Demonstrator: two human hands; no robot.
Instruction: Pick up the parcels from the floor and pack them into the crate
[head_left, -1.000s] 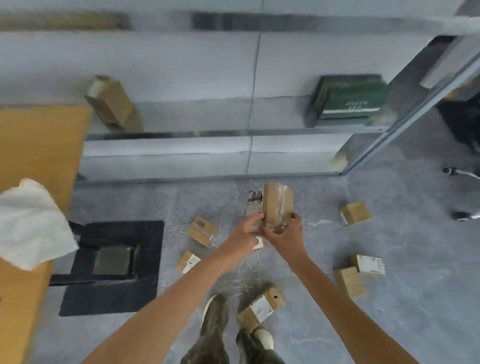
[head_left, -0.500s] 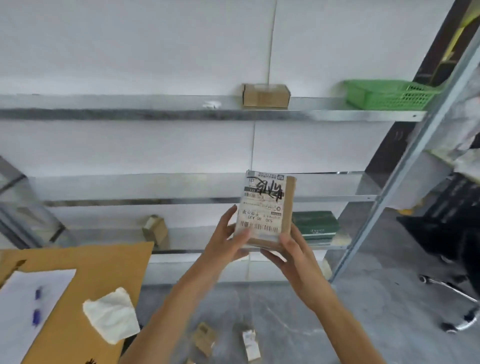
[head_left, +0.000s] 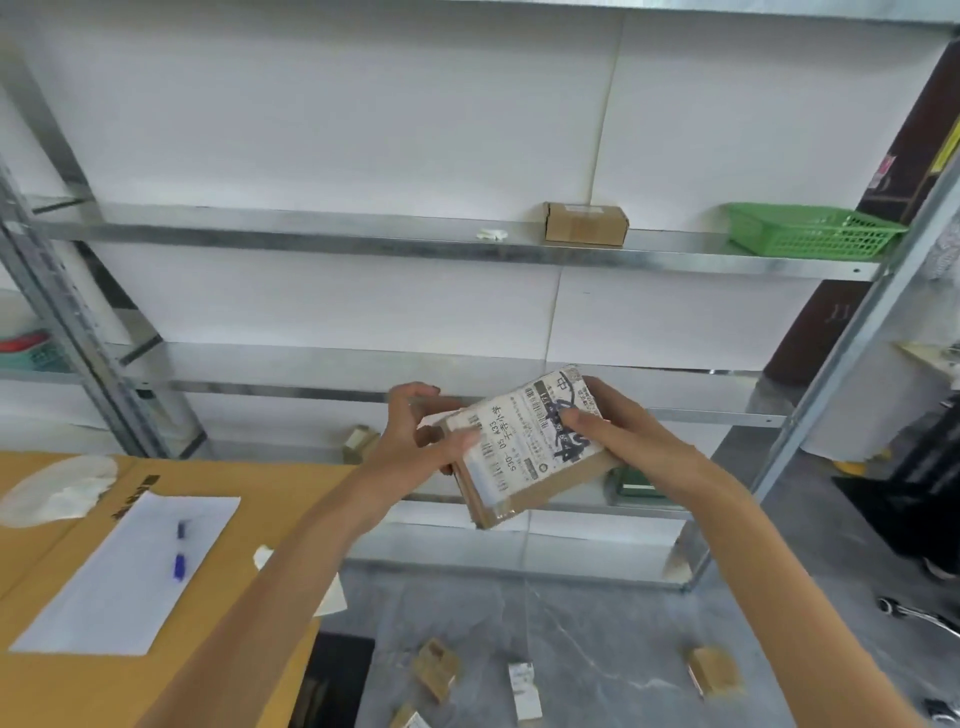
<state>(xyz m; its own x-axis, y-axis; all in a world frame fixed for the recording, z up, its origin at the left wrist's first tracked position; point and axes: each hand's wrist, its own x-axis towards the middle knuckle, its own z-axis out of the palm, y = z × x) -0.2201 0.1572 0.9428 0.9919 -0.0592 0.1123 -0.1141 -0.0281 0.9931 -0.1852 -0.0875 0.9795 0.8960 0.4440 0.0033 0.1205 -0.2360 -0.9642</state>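
The held parcel (head_left: 524, 447) hangs in front of the middle shelf (head_left: 260, 364). The upper shelf (head_left: 260, 231) has open room left of a white scrap (head_left: 491, 235) and a cardboard box (head_left: 584, 223). A green basket (head_left: 810, 234) fills its right end. Small parcels (head_left: 436, 667) dot the floor (head_left: 597, 649), well apart, right of the brown surface (head_left: 291, 499).

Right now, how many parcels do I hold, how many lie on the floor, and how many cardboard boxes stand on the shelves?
Held parcel: 1
Parcels on the floor: 4
Cardboard boxes on the shelves: 2
Total: 7
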